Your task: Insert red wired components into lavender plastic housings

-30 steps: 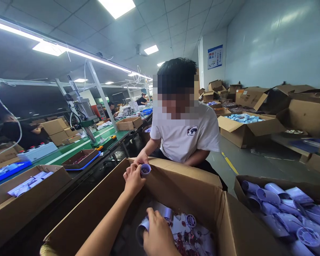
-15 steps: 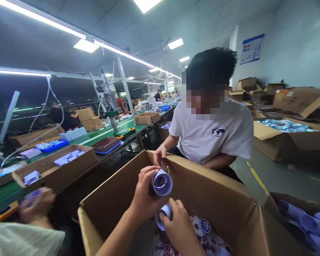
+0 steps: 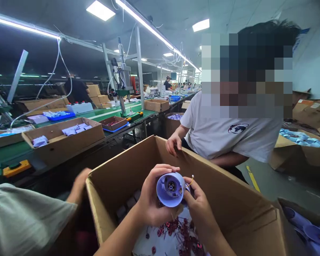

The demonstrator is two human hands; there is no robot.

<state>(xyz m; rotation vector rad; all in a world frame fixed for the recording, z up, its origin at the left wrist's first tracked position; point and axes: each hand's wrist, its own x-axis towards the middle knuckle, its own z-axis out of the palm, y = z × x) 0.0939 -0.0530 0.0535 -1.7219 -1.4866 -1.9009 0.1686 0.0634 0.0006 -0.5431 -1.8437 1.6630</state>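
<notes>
While my left hand [image 3: 149, 199] wraps its fingers round the lilac plastic tube [image 3: 171, 189] above the open cardboard box [image 3: 237, 213], my right hand [image 3: 200, 204] pinches its far end.

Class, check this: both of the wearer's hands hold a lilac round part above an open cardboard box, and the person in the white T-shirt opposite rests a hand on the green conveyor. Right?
Not quite. The head view shows that person's hand on the cardboard box rim, not the green conveyor. The left hand and right hand do hold the lilac part above it.

Fan housing [image 3: 171, 189] – smooth lilac plastic, slight sheen; box [image 3: 229, 209] – matt brown corrugated cardboard, rough edges
</notes>
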